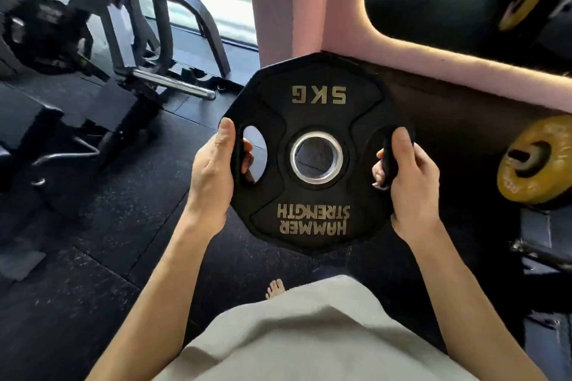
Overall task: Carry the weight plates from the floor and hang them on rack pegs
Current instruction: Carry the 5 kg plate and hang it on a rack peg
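i've got the black plate [315, 151] up off the floor, in front of my waist, face toward me with its lettering upside down. my left hand [213, 170] and right hand [408, 176] each curl through a side cutout and hold the rim. the risk i see: a bare foot [275, 288] sits right below, so a slipping grip would drop it there. the yellow plate [537, 161] on its peg is near on my right; swinging wide could knock it.
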Available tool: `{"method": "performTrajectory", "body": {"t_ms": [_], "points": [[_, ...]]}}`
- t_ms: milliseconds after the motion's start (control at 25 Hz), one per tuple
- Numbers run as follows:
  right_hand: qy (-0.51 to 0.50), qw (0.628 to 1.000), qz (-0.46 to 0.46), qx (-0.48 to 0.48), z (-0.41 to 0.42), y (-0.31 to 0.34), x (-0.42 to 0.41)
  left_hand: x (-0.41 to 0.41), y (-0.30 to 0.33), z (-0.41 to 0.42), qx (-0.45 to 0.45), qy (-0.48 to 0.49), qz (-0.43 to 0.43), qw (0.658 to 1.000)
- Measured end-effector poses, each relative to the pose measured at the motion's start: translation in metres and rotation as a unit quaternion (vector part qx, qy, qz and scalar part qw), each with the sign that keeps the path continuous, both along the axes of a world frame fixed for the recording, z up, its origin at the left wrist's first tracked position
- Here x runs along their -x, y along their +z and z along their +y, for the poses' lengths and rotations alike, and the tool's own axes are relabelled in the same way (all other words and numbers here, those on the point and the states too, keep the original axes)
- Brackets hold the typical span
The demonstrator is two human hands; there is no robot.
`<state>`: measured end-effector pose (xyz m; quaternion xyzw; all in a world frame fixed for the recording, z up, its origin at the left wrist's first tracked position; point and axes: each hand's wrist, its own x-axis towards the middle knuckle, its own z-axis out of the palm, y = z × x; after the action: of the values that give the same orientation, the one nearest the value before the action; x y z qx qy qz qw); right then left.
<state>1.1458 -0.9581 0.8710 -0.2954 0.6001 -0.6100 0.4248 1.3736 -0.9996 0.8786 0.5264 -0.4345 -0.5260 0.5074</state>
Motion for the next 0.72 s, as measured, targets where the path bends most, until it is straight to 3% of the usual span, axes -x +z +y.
{"method": "performTrajectory", "body": {"t_ms": [320,720], "points": [[-0.093,0.995,-0.007,0.031,-0.18,-0.002,0.052,0.063,0.003,-0.222,0.028,-0.116,0.026,0.993],[-0.169,0.985,0.007,0.044,-0.404,0.008,0.168,0.191,0.014,-0.474,0.026,-0.188,0.047,0.981]]}}
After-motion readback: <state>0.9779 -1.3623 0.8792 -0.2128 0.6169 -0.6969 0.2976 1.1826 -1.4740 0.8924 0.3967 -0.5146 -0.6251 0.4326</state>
